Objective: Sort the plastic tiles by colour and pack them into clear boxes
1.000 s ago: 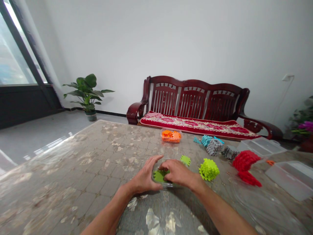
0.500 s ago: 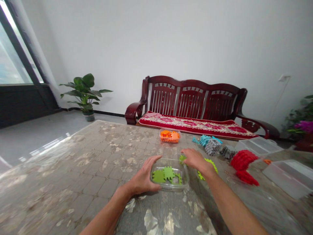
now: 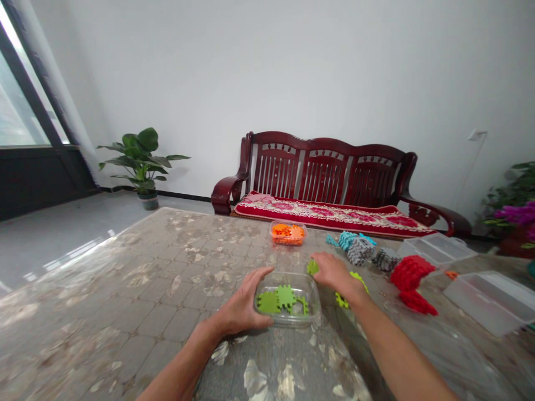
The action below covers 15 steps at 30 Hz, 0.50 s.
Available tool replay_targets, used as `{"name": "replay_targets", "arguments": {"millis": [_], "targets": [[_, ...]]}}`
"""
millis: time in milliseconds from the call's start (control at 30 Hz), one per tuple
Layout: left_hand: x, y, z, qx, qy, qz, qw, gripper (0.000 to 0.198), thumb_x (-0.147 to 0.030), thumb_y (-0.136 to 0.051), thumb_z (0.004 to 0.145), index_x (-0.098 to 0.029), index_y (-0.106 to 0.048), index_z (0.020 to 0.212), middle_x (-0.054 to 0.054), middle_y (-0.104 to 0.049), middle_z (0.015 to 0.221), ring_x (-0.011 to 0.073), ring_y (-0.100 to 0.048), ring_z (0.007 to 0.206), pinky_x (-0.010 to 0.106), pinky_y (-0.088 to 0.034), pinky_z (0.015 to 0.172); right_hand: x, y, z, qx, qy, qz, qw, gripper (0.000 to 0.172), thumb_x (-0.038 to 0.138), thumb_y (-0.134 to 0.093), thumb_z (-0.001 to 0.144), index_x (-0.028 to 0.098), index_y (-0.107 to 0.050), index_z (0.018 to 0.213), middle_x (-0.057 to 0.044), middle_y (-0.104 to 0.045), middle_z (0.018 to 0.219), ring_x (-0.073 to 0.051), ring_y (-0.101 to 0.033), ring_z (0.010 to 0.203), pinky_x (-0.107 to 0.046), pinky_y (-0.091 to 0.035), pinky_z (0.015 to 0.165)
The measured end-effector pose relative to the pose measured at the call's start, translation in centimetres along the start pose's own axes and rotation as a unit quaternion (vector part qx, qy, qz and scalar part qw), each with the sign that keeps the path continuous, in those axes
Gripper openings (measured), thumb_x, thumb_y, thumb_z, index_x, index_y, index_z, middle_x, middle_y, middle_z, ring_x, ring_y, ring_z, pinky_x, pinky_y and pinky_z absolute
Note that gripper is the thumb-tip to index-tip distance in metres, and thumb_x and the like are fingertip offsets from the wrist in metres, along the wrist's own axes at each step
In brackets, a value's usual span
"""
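Note:
My left hand [image 3: 244, 301] is curled round the left end of a clear plastic container [image 3: 315, 312], thumb at the near side and fingers at the far side. Flat green interlocking pieces [image 3: 270, 302] with notched edges lie inside it. Just past the container's far right corner, my right hand [image 3: 334, 274] has its fingers closed on a green notched piece [image 3: 312, 267], partly covered by the fingertips. More yellow-green pieces [image 3: 341, 301] show on the table under my right wrist, mostly hidden by it.
Farther back stands a clear box of orange pieces [image 3: 288, 234]. To the right are blue pieces [image 3: 348, 240], grey pieces [image 3: 360, 252], red pieces [image 3: 412, 273] and a translucent bin [image 3: 489, 303]. The table has a patterned cover [image 3: 167, 289]; behind it is a wooden bench [image 3: 321, 167].
The view has shifted slightly. My left hand stays on the container, and my right hand remains at the green piece with hardly any movement.

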State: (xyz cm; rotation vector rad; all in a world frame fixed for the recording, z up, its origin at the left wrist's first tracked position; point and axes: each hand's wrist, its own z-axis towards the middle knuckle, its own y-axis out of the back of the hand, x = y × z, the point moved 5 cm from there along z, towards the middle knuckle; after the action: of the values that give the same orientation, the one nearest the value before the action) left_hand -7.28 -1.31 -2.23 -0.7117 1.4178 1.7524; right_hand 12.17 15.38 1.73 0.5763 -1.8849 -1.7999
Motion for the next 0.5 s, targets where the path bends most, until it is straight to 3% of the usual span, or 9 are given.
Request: {"name": "replay_targets", "arguments": {"millis": [133, 233, 500], "targets": [[0.1, -0.1, 0.1, -0.003, -0.005, -0.003, 1.0, 0.1, -0.019, -0.08, 0.059, -0.025, -0.035, 0.149, 0.012, -0.042, 0.149, 0.0333, -0.041, 0.137, 0.052, -0.033, 0.118, 0.5, 3.1, -1.2, -0.059, 0.027, 0.046, 0.997, 0.053, 0.019, -0.061, 0.075, 0.017, -0.062, 0.128, -0.014, -0.066, 0.125, -0.029, -0.06, 0.114, -0.036, -0.043, 0.096], [0.3, -0.1, 0.2, -0.004, -0.01, -0.01, 1.0, 0.101, -0.021, -0.081, 0.058, -0.024, -0.035, 0.149, 0.012, -0.041, 0.149, 0.0329, -0.042, 0.137, 0.051, -0.033, 0.118, 1.8, 4.2, -2.6, -0.053, 0.071, 0.079, 0.993, 0.05, 0.019, -0.062, 0.074, 0.02, -0.064, 0.124, -0.01, -0.067, 0.124, -0.027, -0.061, 0.111, -0.035, -0.044, 0.095], [0.7, -0.3, 0.2, -0.013, -0.012, 0.001, 1.0, 0.101, -0.018, -0.078, 0.059, -0.023, -0.033, 0.149, 0.012, -0.041, 0.149, 0.0315, -0.041, 0.136, 0.049, -0.032, 0.118, 4.6, 3.5, -5.6, -0.011, 0.207, 0.134, 0.969, 0.052, 0.015, -0.061, 0.073, 0.023, -0.063, 0.125, -0.007, -0.066, 0.126, -0.024, -0.058, 0.115, -0.037, -0.043, 0.102]]}}
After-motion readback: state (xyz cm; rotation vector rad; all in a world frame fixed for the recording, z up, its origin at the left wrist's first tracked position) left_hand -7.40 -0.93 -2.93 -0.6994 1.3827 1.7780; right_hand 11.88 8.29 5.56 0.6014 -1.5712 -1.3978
